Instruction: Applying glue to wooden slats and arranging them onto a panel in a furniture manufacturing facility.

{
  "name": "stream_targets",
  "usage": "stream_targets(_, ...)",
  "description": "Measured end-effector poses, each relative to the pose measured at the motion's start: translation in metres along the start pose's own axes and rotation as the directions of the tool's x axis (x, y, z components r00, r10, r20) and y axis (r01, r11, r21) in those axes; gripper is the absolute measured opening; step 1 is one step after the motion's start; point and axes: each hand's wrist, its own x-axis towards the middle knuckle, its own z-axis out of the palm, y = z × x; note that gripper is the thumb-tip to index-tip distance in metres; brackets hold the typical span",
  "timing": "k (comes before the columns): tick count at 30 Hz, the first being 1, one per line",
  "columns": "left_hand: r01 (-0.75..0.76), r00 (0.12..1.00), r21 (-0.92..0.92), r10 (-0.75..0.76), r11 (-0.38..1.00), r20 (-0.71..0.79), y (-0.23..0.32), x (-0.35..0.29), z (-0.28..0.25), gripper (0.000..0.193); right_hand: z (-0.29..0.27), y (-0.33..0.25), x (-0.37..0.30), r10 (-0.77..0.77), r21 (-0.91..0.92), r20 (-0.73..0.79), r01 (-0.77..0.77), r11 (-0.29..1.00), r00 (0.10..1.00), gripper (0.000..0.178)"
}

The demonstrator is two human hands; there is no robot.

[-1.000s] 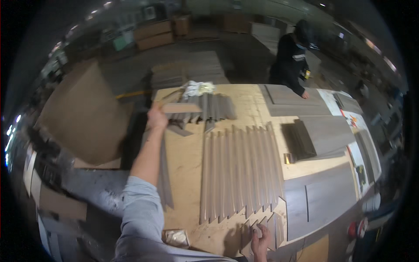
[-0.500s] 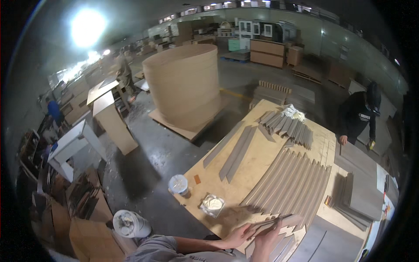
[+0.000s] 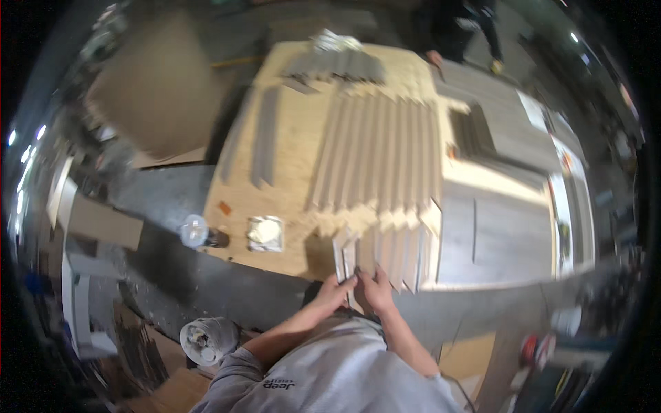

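The left hand has its fingers closed on narrow short strips; the right hand grips a wider short strip, both just nearer the person than the row of long strips. Left of that row, toward the person, a square tray holds a pale mass; a cup stands farther left on the worktop, its contents blurred. A floor bucket has indistinct contents. The hands hide the strips' lower ends. Beyond the row's right side, a co-worker is cut off above; a grey panel adjoins it.
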Motion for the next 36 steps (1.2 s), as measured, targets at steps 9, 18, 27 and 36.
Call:
stream_targets(9,-0.128,0.977,0.321,0.175,0.938,-0.120,-0.018,0.022,-0.010,0.031,-0.020,0.017,-0.008,0.042,-0.307,-0.177,-0.096,0.947,0.983,0.061)
stream_targets(18,-0.075,0.905,0.683,0.337,0.727,-0.259,0.012,0.051,-0.055,0.038,0.024,0.010,0.017,-0.323,-0.607,-0.173,0.158,0.779,0.930,0.053)
stream_targets(27,-0.088,0.860,0.795,0.449,0.601,-0.243,0.004,0.047,-0.059,0.032,0.024,0.020,-0.001,-0.413,-0.909,0.059,0.220,0.354,0.909,0.052)
stream_targets(36,-0.006,0.824,0.818,0.467,0.575,-0.322,-0.002,0.024,-0.082,0.043,0.040,0.023,-0.014,-0.442,-0.873,0.232,0.386,0.298,0.867,0.064)
